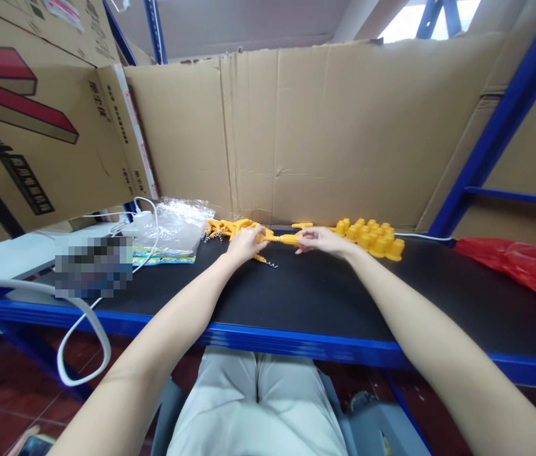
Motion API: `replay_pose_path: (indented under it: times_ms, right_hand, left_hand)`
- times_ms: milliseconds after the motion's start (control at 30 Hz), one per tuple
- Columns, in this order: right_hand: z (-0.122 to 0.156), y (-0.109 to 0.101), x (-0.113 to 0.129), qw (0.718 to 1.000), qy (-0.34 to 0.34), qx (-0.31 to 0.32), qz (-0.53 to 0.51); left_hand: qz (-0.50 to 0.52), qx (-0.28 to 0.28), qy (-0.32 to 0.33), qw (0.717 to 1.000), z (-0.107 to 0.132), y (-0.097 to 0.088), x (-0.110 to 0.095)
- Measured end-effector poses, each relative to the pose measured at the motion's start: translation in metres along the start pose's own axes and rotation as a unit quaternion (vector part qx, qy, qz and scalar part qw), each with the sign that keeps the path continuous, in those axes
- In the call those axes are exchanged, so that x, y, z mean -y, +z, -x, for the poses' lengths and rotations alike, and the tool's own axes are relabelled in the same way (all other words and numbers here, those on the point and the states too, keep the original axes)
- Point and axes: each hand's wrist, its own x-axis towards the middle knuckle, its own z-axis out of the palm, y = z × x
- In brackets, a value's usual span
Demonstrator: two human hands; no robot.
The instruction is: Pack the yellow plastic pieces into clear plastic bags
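Note:
A long, slim yellow plastic part lies level between my hands, above the black tabletop. My left hand is closed around its left end. The fingers of my right hand pinch its thicker right end. Beside and behind my left hand is a pile of yellow plastic pieces, some with thin metal spirals. Another spiral-tipped piece lies just below that hand. Several yellow cup-shaped pieces stand in rows to the right of my right hand. A small yellow piece rests behind the held part.
Clear plastic bags and a white cable lie at the left. A red plastic bag is at the right. Cardboard walls the back. A blue metal edge runs along the front. A phone shows at bottom left.

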Motion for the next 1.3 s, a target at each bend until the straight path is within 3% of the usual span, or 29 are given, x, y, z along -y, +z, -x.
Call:
replay_pose_path:
  times_ms: [267, 400, 567, 867, 1033, 1167, 1300]
  right_hand:
    - [-0.005, 0.008, 0.0, 0.995, 0.048, -0.02, -0.084]
    - [0.0, 0.004, 0.002, 0.994, 0.031, 0.019, -0.106]
    - [0.0, 0.003, -0.001, 0.995, 0.014, 0.024, -0.093]
    - [-0.004, 0.007, 0.002, 0.994, 0.103, -0.025, -0.036]
    - [0.0, -0.002, 0.0, 0.997, 0.058, 0.019, -0.048]
    - [0.0, -0.003, -0.002, 0.999, 0.013, 0.016, -0.046]
    - [-0.004, 0.001, -0.002, 0.998, 0.023, 0.021, -0.047]
  left_hand:
    - [0.007, -0.007, -0.015, 1.0, -0.001, 0.0, -0.002]
    - [0.004, -0.015, -0.025, 1.0, -0.001, 0.0, -0.002]
    - [0.008, -0.021, -0.02, 1.0, -0.001, 0.002, 0.0]
    - [0.021, -0.019, -0.019, 0.999, -0.001, 0.002, -0.001]
    - [0.023, -0.013, -0.03, 0.999, -0.002, 0.004, 0.001]
    - [0.024, -0.019, -0.022, 0.999, -0.001, 0.003, 0.001]
    - [0.03, -0.023, -0.006, 0.999, 0.0, 0.001, 0.0]
